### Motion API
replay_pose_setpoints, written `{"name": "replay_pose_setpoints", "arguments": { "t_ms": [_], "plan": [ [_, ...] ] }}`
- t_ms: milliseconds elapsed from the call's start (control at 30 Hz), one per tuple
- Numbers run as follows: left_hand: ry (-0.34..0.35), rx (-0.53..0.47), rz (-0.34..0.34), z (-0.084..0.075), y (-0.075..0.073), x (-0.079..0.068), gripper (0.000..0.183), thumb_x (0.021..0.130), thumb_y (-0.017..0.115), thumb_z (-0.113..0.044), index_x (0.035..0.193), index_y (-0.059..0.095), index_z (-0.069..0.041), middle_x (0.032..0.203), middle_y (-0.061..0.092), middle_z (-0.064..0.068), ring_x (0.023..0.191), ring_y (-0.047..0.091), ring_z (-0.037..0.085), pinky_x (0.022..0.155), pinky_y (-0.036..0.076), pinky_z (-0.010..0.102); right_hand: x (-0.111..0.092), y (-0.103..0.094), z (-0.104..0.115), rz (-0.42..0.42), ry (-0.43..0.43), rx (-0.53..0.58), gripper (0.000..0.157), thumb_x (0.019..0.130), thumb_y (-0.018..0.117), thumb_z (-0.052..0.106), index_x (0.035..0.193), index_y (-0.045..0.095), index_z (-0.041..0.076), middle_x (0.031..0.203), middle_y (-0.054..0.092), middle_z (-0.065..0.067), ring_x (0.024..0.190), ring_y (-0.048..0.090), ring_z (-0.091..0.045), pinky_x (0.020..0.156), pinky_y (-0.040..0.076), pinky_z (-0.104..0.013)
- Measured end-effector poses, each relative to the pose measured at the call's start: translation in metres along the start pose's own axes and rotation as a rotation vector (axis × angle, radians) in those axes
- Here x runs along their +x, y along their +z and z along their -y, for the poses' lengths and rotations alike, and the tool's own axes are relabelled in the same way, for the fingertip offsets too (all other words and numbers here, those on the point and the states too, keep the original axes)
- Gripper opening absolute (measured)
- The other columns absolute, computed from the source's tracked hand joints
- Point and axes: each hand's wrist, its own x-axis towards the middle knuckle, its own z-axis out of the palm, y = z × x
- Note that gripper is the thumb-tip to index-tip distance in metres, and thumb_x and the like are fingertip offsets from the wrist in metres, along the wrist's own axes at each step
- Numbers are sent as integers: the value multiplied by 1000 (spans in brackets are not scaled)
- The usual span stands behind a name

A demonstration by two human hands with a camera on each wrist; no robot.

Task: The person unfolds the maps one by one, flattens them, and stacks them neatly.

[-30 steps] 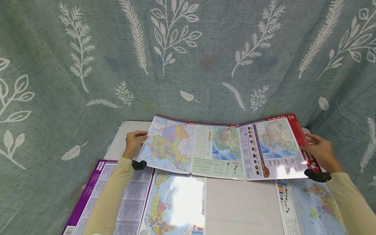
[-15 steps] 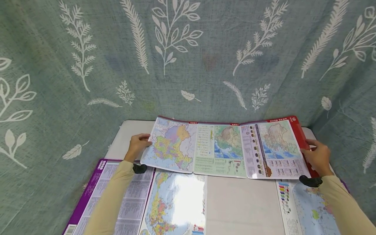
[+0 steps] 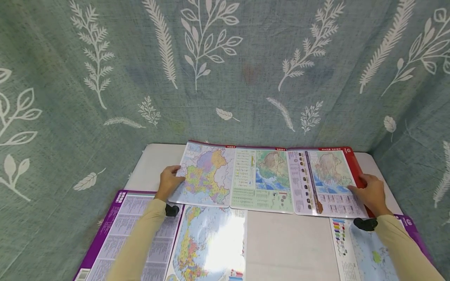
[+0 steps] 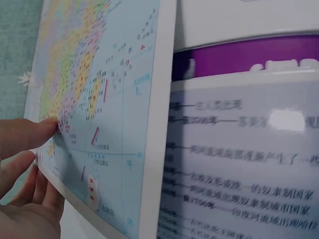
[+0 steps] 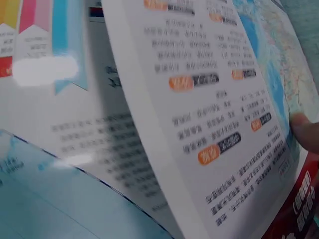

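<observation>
A three-panel folding map (image 3: 261, 199) with a red top strip and red right border is spread across the back of the white table. My left hand (image 3: 169, 182) pinches its left edge, thumb on the printed face and fingers behind, as the left wrist view shows. That edge is lifted off the purple-bordered sheet below. At the other end my right hand (image 3: 372, 193) grips the red right border; its thumb (image 5: 305, 130) lies on the printed side. In the right wrist view the near edge of the panel stands above the sheet underneath. The right fingers are mostly hidden.
A purple-bordered chart with text columns (image 3: 158, 242) and a world map panel (image 3: 197, 249) lies at the front left. Another purple-edged map (image 3: 365, 249) is partly under my right forearm. White tabletop (image 3: 288, 249) shows between them. A leaf-patterned curtain (image 3: 246, 70) hangs behind.
The map's right end has come down flatter and its red border sits lower. My right hand has moved down and left. The left hand has shifted slightly right and down.
</observation>
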Motion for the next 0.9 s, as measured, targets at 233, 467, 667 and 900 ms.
{"name": "replay_pose_setpoints", "arguments": {
  "t_ms": [233, 467, 667, 900],
  "plan": [
    [20, 47, -32, 1, 9, -3, 49, 78, 69, 2, 123, 53, 14, 123, 48, 28, 110, 50, 41, 96, 44, 49, -4, 12, -1, 1, 2, -75, 64, 83, 70, 15, 132, 41, -15, 132, 32, -39, 109, 32, -58, 86, 34, -73],
    [41, 102, -34, 1, 11, -4, 46, 77, 70, 3, 119, 55, 15, 124, 49, 30, 115, 49, 44, 96, 44, 49, -7, 15, -2, 14, -5, -78, 49, 86, 67, 13, 122, 51, -16, 125, 39, -39, 104, 37, -56, 85, 36, -73],
    [61, 144, 5, 2, 9, -5, 44, 80, 69, 1, 120, 56, 12, 130, 46, 28, 120, 45, 44, 100, 41, 49, -8, 13, -1, 37, 13, -101, 45, 89, 64, 16, 120, 53, -15, 122, 43, -37, 101, 37, -53, 85, 35, -74],
    [77, 135, 37, 0, -3, -12, 39, 85, 66, -9, 121, 58, 5, 128, 49, 25, 117, 47, 41, 98, 42, 51, -8, 8, 10, 38, 47, -14, 42, 92, 57, 15, 123, 51, -13, 121, 44, -35, 100, 44, -51, 83, 41, -69]
  ]
}}
